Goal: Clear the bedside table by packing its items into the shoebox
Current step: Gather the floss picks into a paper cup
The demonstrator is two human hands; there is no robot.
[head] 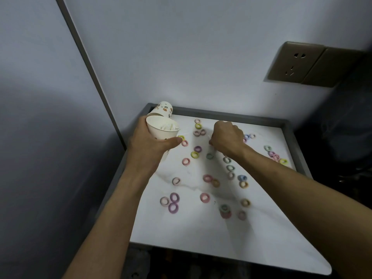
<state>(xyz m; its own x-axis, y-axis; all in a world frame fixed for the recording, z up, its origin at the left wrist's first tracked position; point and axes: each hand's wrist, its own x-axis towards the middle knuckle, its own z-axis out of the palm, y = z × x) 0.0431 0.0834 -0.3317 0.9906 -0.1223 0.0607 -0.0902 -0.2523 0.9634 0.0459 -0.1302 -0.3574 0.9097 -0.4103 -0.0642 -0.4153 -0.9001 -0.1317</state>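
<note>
Left hand is gripping a smooth paper cup; right hand is curling its fingers, can't tell around what, fuzzy rings lying just beside them.

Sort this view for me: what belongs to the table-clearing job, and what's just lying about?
Job:
- rings, scattered over the table
- cup, gripped by the left hand
- second cup, behind it
- right hand, curled above the rings
- shoebox: not in view

Lying about:
- socket
- wall strip
</note>
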